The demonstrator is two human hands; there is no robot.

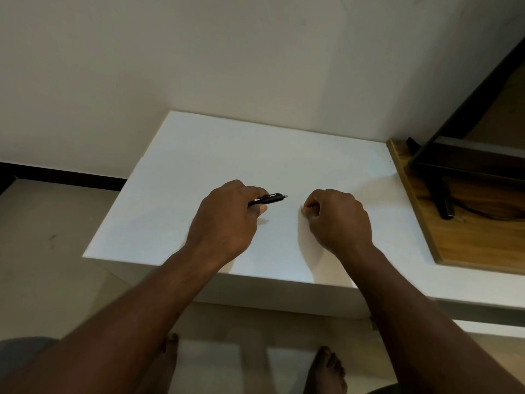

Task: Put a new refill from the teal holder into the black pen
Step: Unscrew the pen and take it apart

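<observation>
My left hand (pixel 227 217) is closed around the black pen (pixel 270 199), which lies nearly level over the white table (pixel 199 155), its grey push-button end pointing right. My right hand (pixel 338 217) hovers a short way to the right of the pen, its fingers curled into a fist; I cannot see anything between its fingertips. A small gap separates the pen's end from the right hand. No teal holder or loose refill is in view.
A wooden board (pixel 454 240) lies on the table's right side with a dark metal stand (pixel 443 177) on it. A wall rises behind the table. The table's front edge is just below my wrists, with tiled floor and bare feet (pixel 326 368) beneath.
</observation>
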